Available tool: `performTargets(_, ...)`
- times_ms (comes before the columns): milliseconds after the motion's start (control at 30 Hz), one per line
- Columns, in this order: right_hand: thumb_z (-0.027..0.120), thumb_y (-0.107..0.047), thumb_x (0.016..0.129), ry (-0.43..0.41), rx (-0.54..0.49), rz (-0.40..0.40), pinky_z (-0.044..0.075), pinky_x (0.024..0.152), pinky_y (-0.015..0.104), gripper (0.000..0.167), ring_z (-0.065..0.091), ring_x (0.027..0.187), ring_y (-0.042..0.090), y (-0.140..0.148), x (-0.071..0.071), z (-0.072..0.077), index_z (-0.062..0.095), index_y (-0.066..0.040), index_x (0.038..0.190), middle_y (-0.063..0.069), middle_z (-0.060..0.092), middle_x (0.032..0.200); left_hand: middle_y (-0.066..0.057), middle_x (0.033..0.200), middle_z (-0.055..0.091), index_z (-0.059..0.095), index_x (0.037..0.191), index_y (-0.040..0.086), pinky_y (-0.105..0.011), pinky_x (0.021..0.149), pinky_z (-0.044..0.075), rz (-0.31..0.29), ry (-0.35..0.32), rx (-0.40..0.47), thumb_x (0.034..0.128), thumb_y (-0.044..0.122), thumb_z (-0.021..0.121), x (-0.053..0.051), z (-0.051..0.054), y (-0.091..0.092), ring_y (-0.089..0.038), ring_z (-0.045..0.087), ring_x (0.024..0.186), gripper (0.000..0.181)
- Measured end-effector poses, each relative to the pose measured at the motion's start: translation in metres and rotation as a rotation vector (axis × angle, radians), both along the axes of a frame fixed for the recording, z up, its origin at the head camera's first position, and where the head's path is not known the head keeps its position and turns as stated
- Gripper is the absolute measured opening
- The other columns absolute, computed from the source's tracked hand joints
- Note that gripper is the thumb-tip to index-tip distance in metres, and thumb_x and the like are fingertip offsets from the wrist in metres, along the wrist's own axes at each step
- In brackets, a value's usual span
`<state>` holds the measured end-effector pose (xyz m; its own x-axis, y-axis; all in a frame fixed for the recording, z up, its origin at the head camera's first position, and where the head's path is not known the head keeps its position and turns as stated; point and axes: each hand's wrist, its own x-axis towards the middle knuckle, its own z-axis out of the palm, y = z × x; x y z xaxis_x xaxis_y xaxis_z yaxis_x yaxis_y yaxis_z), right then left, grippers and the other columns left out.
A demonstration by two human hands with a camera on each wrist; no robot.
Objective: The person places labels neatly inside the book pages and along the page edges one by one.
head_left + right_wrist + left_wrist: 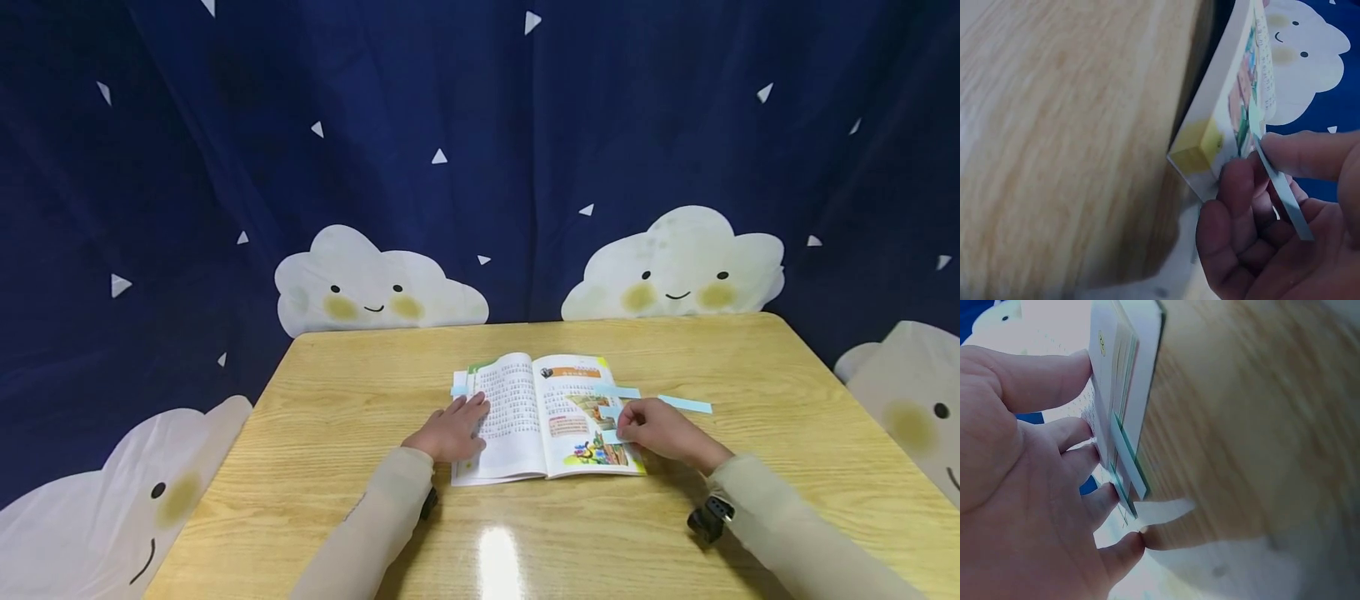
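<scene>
An open book (513, 458) with printed text and coloured pictures lies on the table. My left hand (450, 429) rests on its left page, fingers spread; in the left wrist view the fingers (1072, 465) touch the page near its outer edge. Pale blue paper strips (1127, 456) jut from that side. Over the right page's outer edge, my right hand (663, 429) pinches a light blue strip (1288, 197) between thumb and fingers. One end of it lies against the picture. Just above on the page are two more blue strips, the upper one (618, 391) overhanging the edge.
Another light blue strip (686, 404) lies on the wooden table (360, 375), right of the book. Behind the table hangs a dark blue curtain (450, 100) with clouds and white triangles. Each wrist wears a small black device (708, 518).
</scene>
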<state>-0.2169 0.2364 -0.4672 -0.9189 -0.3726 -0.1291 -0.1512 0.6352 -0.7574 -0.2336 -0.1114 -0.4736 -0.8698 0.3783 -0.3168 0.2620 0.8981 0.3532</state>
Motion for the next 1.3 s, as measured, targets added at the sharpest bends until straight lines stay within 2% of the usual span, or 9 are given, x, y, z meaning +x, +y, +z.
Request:
performTargets(233, 0.056, -0.011, 0.098, -0.033, 0.021, -0.020, 0.040, 0.054, 0.028, 0.013, 0.046, 0.056, 0.014, 0.001, 0.000, -0.003, 0.059, -0.003, 0.087, 0.007, 0.056, 0.065, 0.002, 0.168, 0.017, 0.030, 0.158, 0.019, -0.058, 0.124, 0.019, -0.010, 0.009, 0.007, 0.0986, 0.032, 0.054, -0.001, 0.000, 0.001, -0.030, 0.015, 0.156, 0.065)
performTargets(467, 0.055, -0.009, 0.096, -0.018, 0.038, -0.025, 0.039, 0.054, 0.027, 0.012, 0.045, 0.055, 0.012, 0.001, 0.001, -0.003, 0.057, -0.004, 0.085, 0.005, 0.055, 0.064, 0.002, 0.169, 0.016, 0.029, 0.158, 0.020, -0.057, 0.124, 0.019, -0.014, 0.011, 0.000, 0.0990, 0.033, 0.053, -0.002, 0.000, 0.002, -0.029, 0.015, 0.156, 0.065)
performTargets(700, 0.059, -0.009, 0.090, 0.090, 0.195, -0.026, 0.038, 0.058, 0.028, 0.009, 0.045, 0.060, 0.013, -0.001, 0.000, -0.004, 0.057, -0.008, 0.081, 0.001, 0.054, 0.068, 0.003, 0.169, 0.015, 0.028, 0.158, 0.021, -0.057, 0.124, 0.018, -0.013, 0.005, 0.002, 0.0998, 0.033, 0.052, -0.003, 0.001, 0.003, -0.028, 0.014, 0.157, 0.064)
performTargets(900, 0.062, -0.014, 0.088, 0.127, 0.342, -0.062, 0.036, 0.056, 0.028, 0.010, 0.046, 0.059, 0.015, -0.005, 0.001, -0.004, 0.057, -0.011, 0.081, 0.002, 0.054, 0.072, 0.004, 0.169, 0.015, 0.028, 0.158, 0.021, -0.057, 0.125, 0.017, -0.014, 0.003, 0.000, 0.0996, 0.034, 0.052, -0.004, 0.002, 0.002, -0.028, 0.013, 0.157, 0.065)
performTargets(1000, 0.063, -0.017, 0.088, 0.224, 0.443, -0.057, 0.036, 0.058, 0.030, 0.012, 0.047, 0.064, 0.017, -0.008, 0.008, 0.002, 0.057, -0.012, 0.080, 0.002, 0.054, 0.074, 0.004, 0.169, 0.015, 0.027, 0.159, 0.021, -0.057, 0.125, 0.016, -0.009, 0.001, -0.002, 0.0996, 0.034, 0.052, -0.004, 0.002, 0.002, -0.028, 0.013, 0.157, 0.065)
performTargets(1100, 0.065, -0.017, 0.088, 0.402, 0.522, -0.042, 0.040, 0.063, 0.034, 0.010, 0.049, 0.073, 0.021, -0.010, 0.021, 0.010, 0.061, -0.011, 0.081, 0.004, 0.058, 0.080, 0.004, 0.169, 0.015, 0.027, 0.158, 0.021, -0.057, 0.125, 0.016, -0.010, -0.005, 0.005, 0.0995, 0.034, 0.052, -0.003, 0.002, 0.001, -0.028, 0.013, 0.157, 0.065)
performTargets(1200, 0.070, -0.013, 0.087, 0.586, 0.538, 0.015, 0.049, 0.073, 0.041, 0.004, 0.056, 0.085, 0.025, -0.011, 0.033, 0.016, 0.069, -0.009, 0.087, 0.005, 0.063, 0.088, 0.002, 0.169, 0.015, 0.028, 0.158, 0.019, -0.058, 0.125, 0.016, -0.015, -0.007, 0.014, 0.0994, 0.033, 0.052, -0.001, 0.002, -0.001, -0.029, 0.014, 0.157, 0.065)
performTargets(1300, 0.074, -0.008, 0.085, 0.679, 0.507, 0.116, 0.051, 0.077, 0.043, 0.012, 0.058, 0.091, 0.025, -0.015, 0.040, 0.015, 0.073, -0.008, 0.098, 0.004, 0.064, 0.093, 0.002, 0.169, 0.016, 0.028, 0.158, 0.019, -0.058, 0.124, 0.017, -0.013, -0.005, 0.020, 0.0994, 0.032, 0.052, 0.001, 0.002, -0.002, -0.030, 0.014, 0.157, 0.065)
